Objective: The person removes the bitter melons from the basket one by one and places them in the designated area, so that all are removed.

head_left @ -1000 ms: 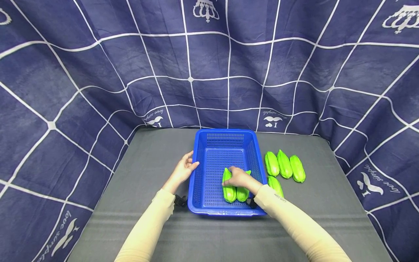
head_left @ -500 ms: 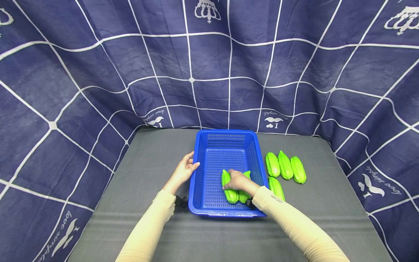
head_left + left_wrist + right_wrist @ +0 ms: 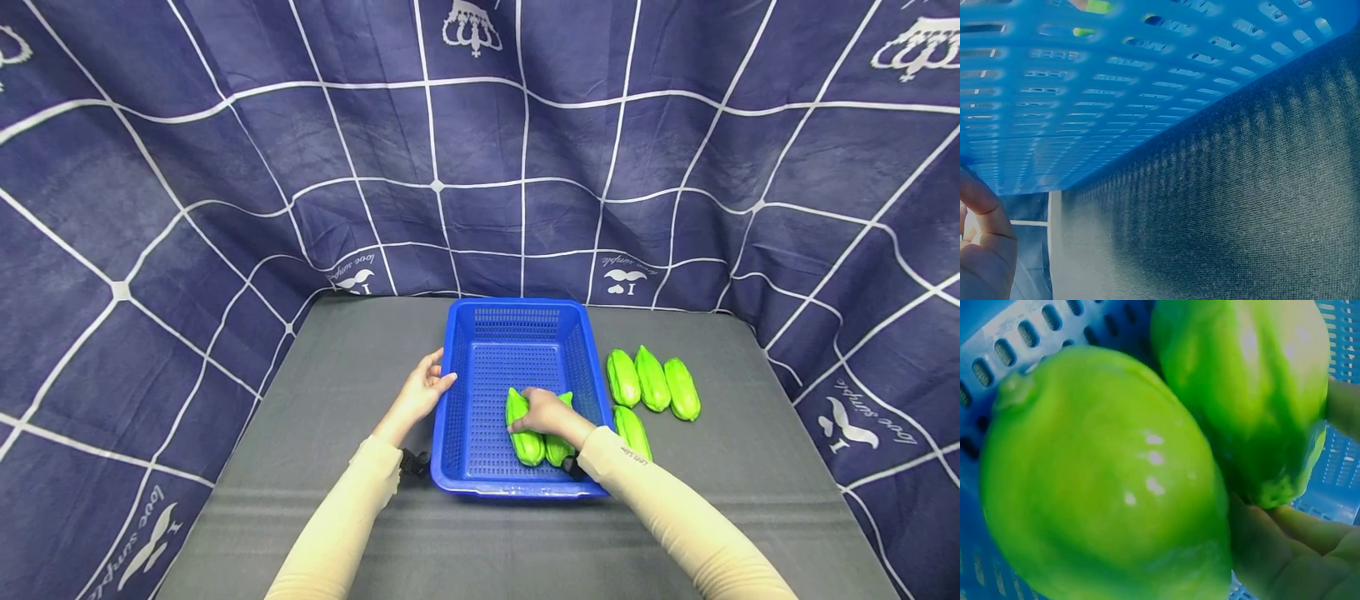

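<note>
A blue plastic basket [image 3: 517, 487] with slotted walls stands on the table. My left hand [image 3: 420, 392] holds its left rim, thumb over the edge and fingers at the outer wall; a curled finger [image 3: 985, 212] shows beside that wall in the left wrist view. Inside the basket, my right hand [image 3: 551, 417] grips a ridged green papaya [image 3: 527, 446], thumb on its left side. Another green papaya [image 3: 558, 452] lies close on its right, partly under the hand. The right wrist view shows the gripped papaya [image 3: 1247, 381] behind the nearer one [image 3: 1104, 475].
Three green papayas [image 3: 653, 379] lie in a row on the grey table [image 3: 750, 467], right of the basket. One more papaya [image 3: 632, 429] lies nearer, against the basket's right side and partly behind the sleeve. A blue checked curtain [image 3: 480, 208] hangs around the back and sides.
The gripped papaya and my right hand have shifted very slightly left within the basket, and the papaya has tilted a little. My left hand and the basket have stayed in place.
</note>
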Tool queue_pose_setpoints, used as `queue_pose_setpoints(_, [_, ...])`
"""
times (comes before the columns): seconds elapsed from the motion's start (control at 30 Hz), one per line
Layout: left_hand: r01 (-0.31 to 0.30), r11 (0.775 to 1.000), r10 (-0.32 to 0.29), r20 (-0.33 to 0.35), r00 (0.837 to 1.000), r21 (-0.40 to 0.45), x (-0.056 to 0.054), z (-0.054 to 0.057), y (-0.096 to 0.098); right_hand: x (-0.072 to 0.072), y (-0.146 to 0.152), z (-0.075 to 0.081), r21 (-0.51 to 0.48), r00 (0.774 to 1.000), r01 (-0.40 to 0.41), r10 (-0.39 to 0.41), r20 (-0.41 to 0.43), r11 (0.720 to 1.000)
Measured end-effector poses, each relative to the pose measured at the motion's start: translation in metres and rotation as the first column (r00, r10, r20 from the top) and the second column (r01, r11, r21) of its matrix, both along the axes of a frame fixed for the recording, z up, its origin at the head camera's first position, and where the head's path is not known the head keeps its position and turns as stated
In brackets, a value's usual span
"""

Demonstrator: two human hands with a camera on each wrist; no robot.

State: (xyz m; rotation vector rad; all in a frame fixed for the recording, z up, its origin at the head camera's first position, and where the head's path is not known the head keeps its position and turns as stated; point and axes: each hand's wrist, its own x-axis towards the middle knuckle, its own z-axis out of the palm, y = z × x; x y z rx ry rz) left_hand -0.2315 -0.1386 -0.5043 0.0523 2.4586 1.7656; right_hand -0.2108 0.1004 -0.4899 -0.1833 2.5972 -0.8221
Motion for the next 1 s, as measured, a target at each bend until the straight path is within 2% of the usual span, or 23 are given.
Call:
queue_pose_setpoints(0.27, [-0.003, 1.0, 0.003, 0.001, 1.0, -0.007, 0.001, 0.001, 0.0, -0.005, 0.005, 0.012, -0.018, 1.0, 0.023, -0.023, -0.016, 1.0])
queue_pose_setpoints(0.67, [-0.001, 1.0, 0.001, -0.005, 1.0, -0.006, 0.001, 0.002, 0.0, -0.007, 0.008, 0.027, -0.194, 0.996, 0.081, -0.084, -0.004, 0.978])
queue_pose_setpoints(0.7, [-0.001, 1.0, 0.001, -0.004, 1.0, -0.003, 0.002, 0.003, 0.0, -0.007, 0.009, 0.028, -0.211, 0.996, 0.086, -0.088, 0.001, 0.974])
queue_pose_setpoints(0.93, [0.025, 1.0, -0.025, -0.005, 1.0, -0.016, 0.018, 0.038, 0.006, -0.007, 0.012, 0.032, -0.303, 0.991, 0.133, -0.125, 0.045, 0.944])
queue_pose_setpoints(1.0, [0.013, 1.0, -0.013, -0.003, 1.0, -0.012, 0.014, 0.029, 0.005, -0.006, 0.013, 0.032, -0.312, 0.99, 0.14, -0.133, 0.045, 0.94])
